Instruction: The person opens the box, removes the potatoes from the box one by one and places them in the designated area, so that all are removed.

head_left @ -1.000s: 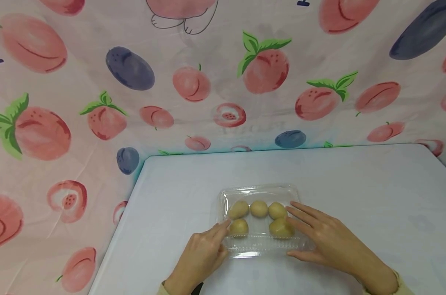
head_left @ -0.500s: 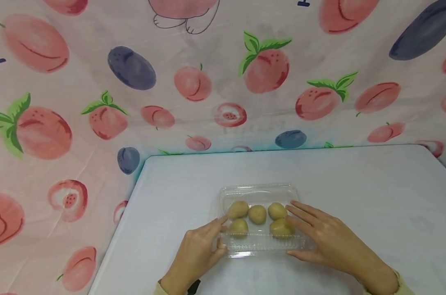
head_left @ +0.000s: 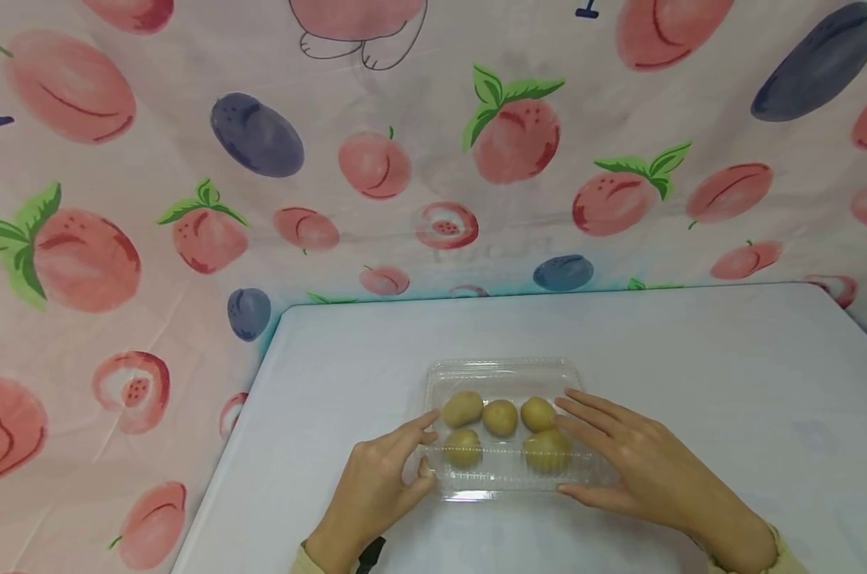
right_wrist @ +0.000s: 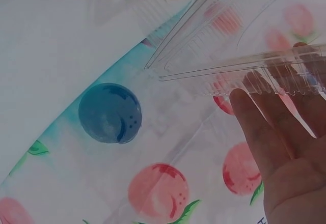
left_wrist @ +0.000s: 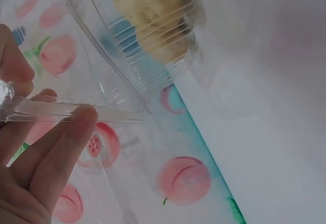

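Two hands flank a clear plastic container, left fingers bent on its lid, right fingers straight

The left hand comes in from the near side, back of the hand up, with its fingers bent and its thumb standing below them in a loose C. In the left wrist view the rim of the clear lid runs between thumb and fingers, which pinch it at that end. The right hand slants in from the other side, flatter; its fingers are extended and slightly spread, their tips against the container's side, while the thumb points inward along the near edge. In the right wrist view those fingers lie against the lid's rim, some seen through the plastic.

The container sits between the two sets of fingertips. Just beyond the hands, its two rims meet at a corner and spread apart toward the fingers. Inside are five yellow round pieces: three in the row farther from the thumbs, two nearer, one close to each hand's fingertips. White table lies under the hands, and well past the fingertips hangs a fruit-printed cloth
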The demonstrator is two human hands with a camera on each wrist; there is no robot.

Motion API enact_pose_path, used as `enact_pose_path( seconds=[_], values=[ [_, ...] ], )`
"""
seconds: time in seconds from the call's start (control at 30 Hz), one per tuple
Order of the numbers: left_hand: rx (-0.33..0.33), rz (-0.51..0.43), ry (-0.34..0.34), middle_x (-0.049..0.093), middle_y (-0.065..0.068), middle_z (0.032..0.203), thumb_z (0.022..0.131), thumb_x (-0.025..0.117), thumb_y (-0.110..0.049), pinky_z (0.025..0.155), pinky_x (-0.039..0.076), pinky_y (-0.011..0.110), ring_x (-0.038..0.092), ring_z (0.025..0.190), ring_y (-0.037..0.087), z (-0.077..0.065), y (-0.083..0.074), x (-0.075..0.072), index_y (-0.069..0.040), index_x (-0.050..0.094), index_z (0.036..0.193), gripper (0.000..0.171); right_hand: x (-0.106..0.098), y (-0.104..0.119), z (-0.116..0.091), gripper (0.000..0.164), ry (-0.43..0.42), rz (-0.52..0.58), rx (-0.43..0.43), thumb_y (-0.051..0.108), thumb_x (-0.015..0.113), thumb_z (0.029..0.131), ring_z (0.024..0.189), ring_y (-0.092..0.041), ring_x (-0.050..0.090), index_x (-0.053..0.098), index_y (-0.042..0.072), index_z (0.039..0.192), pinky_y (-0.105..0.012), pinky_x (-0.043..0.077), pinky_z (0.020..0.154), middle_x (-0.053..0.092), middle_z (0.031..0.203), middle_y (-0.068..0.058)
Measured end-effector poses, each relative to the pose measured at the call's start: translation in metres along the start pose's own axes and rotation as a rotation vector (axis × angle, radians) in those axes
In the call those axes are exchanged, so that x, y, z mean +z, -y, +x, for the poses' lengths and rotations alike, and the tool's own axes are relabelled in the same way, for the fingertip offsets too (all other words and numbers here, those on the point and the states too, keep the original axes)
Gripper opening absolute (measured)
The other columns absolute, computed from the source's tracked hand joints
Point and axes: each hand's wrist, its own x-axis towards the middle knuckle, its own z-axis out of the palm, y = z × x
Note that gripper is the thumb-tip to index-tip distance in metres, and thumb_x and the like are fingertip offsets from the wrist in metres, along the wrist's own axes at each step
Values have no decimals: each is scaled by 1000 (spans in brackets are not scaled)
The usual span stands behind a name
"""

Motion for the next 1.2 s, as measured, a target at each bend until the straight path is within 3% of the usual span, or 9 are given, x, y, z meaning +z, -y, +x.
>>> enact_pose_path(
  seconds=[0.23, 0.53, 0.67, 0.77, 0.9, 1.0, 1.1, 1.2],
  values=[
    [-6, -5, -1, 76, -2, 102, 70, 69, -3, 46, 18, 4, 22, 54, -5, 4, -3, -3, -9, 64, 124, 54, -5, -1, 0, 73, 75, 7, 59, 60, 78, 76, 125, -26, 59, 65, 11, 130, -8, 16, 116, 61, 137, -6],
    [19, 0, -20, 75, 0, 107, 72, 69, -4, 47, 18, 4, 36, 53, -3, 9, -4, -5, -8, 66, 117, 45, -9, -4, 1, 73, 77, 15, 68, 59, 78, 77, 124, -23, 58, 63, 14, 132, -7, 17, 114, 61, 137, -5],
    [40, -1, -34, 74, 1, 111, 73, 69, -5, 48, 26, 5, 60, 61, 3, 11, -4, -6, -9, 67, 113, 40, -11, -5, 1, 73, 84, 14, 75, 57, 80, 76, 125, -23, 57, 63, 14, 132, -7, 17, 114, 61, 137, -5],
    [43, 2, -34, 73, 2, 117, 74, 70, -7, 50, 32, 6, 69, 73, 9, 11, -4, -8, -9, 68, 111, 38, -12, -6, 2, 73, 83, 14, 72, 56, 81, 75, 125, -23, 57, 64, 13, 132, -7, 17, 114, 60, 138, -5],
    [44, 4, -24, 70, 3, 123, 74, 73, -10, 54, 45, 10, 72, 81, 11, 12, -3, -11, -10, 68, 112, 38, -13, -7, 2, 73, 79, 9, 74, 54, 83, 73, 125, -23, 57, 65, 13, 130, -7, 19, 113, 60, 138, -5],
    [46, 1, -16, 69, 4, 125, 74, 76, -10, 64, 58, 20, 73, 90, 14, 13, -2, -13, -10, 68, 113, 41, -14, -7, 3, 72, 80, 1, 84, 55, 83, 73, 125, -22, 58, 65, 14, 129, -10, 29, 112, 61, 137, -4],
    [39, -11, -2, 68, 4, 127, 74, 79, -11, 73, 62, 28, 73, 96, 17, 13, 0, -14, -11, 68, 113, 41, -14, -8, 4, 70, 55, -2, 70, 57, 80, 75, 123, -22, 59, 66, 13, 128, -13, 36, 110, 61, 136, -4],
    [26, -27, 12, 67, 4, 129, 76, 82, -14, 76, 62, 29, 72, 98, 16, 14, 1, -15, -10, 68, 114, 40, -15, -9, 6, 67, 19, 5, 46, 59, 77, 79, 121, -22, 60, 67, 12, 127, -11, 33, 111, 62, 134, -5]
  ],
)
